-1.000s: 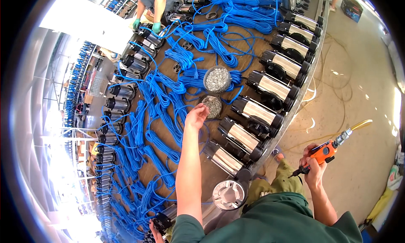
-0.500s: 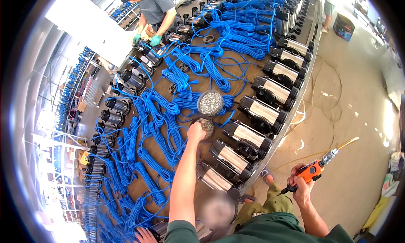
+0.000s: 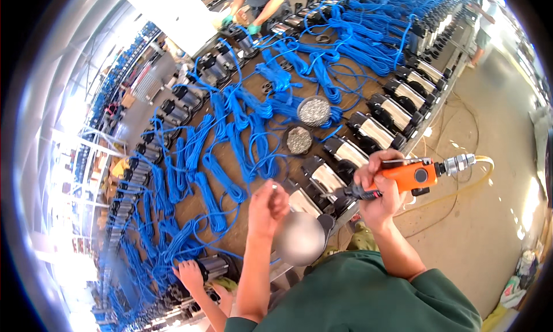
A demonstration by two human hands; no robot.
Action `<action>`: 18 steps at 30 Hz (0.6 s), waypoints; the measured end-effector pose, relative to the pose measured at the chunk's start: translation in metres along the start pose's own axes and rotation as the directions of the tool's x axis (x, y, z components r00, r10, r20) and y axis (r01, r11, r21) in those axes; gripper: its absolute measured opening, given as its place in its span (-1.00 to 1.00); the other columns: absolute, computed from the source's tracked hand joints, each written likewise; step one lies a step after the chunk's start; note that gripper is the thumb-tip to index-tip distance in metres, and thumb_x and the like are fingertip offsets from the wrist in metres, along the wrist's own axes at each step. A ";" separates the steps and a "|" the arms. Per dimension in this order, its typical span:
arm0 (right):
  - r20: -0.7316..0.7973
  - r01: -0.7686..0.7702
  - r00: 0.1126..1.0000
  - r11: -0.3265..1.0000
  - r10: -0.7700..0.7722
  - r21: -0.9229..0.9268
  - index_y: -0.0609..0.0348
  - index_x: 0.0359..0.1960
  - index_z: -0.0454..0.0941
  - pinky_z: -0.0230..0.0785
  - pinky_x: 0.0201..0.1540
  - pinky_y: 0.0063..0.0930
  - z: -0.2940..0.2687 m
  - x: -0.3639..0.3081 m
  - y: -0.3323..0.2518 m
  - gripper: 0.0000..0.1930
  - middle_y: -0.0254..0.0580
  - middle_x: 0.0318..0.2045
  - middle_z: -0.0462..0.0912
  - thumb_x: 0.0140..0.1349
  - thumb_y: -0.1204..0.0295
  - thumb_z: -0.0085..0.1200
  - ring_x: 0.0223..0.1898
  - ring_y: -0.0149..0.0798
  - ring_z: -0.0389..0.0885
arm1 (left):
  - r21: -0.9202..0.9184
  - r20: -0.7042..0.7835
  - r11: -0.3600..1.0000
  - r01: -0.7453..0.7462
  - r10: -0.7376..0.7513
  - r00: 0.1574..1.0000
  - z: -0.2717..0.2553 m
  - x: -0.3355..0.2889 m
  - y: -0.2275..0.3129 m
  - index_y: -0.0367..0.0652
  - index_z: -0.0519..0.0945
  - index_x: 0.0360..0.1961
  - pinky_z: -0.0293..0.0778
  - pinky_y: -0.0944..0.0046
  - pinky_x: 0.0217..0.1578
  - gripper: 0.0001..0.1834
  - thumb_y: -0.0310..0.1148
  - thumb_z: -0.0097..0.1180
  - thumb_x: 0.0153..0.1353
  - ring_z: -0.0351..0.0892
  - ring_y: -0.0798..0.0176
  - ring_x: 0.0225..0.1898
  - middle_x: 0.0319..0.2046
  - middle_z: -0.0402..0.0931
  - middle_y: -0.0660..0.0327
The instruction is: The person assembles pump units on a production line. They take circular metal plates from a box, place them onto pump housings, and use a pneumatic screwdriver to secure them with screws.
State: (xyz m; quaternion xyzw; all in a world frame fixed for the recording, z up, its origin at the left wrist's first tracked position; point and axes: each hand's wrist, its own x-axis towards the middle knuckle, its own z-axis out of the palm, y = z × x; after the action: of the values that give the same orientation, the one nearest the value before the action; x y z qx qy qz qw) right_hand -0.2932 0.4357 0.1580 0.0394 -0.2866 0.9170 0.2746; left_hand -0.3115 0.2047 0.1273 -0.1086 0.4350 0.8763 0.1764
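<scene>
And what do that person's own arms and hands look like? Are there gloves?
The arms have short, dark green sleeves, and the forearms are bare. The left hand and right hand wear no gloves, and I see no watch or bracelet.

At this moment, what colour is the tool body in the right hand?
The tool body is orange, seen best in the head view.
</scene>
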 end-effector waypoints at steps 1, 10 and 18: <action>0.043 -0.019 0.999 0.998 0.017 0.058 0.20 -0.07 0.33 0.37 -0.42 -0.38 0.013 -0.003 0.006 -0.64 -0.15 -0.34 0.45 0.03 0.54 -0.02 -0.55 -0.36 0.41 | 0.033 -0.052 0.999 0.002 0.000 0.999 0.009 -0.016 -0.004 -0.21 0.45 -0.39 -0.02 0.51 -0.69 -0.72 -0.22 -0.05 0.38 0.09 0.48 -0.61 -0.62 0.23 0.36; 0.237 -0.100 0.968 0.993 0.083 0.063 0.21 -0.09 0.30 0.35 -0.37 -0.42 0.046 -0.040 0.030 -0.66 -0.14 -0.33 0.41 0.04 0.47 -0.07 -0.58 -0.42 0.36 | -0.141 -0.039 0.990 -0.022 0.016 0.999 0.004 -0.071 -0.020 -0.33 0.50 -0.08 0.06 0.59 -0.70 -0.78 -0.41 -0.01 0.34 0.12 0.56 -0.63 -0.40 0.51 0.13; 0.293 -0.178 0.945 0.979 0.143 0.096 0.23 -0.09 0.27 0.35 -0.39 -0.42 0.033 -0.043 0.031 -0.64 -0.11 -0.33 0.40 0.02 0.49 -0.06 -0.59 -0.41 0.35 | 0.012 -0.071 0.999 0.041 -0.041 0.997 0.005 -0.068 -0.020 -0.37 0.55 -0.21 -0.01 0.53 -0.72 -0.77 -0.36 0.04 0.33 0.03 0.54 -0.71 -0.68 0.31 0.26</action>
State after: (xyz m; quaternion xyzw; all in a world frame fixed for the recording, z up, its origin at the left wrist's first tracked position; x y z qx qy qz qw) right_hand -0.2759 0.3757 0.1594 0.1640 -0.2694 0.9367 0.1519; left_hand -0.2413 0.2053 0.1393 -0.1474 0.4444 0.8652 0.1795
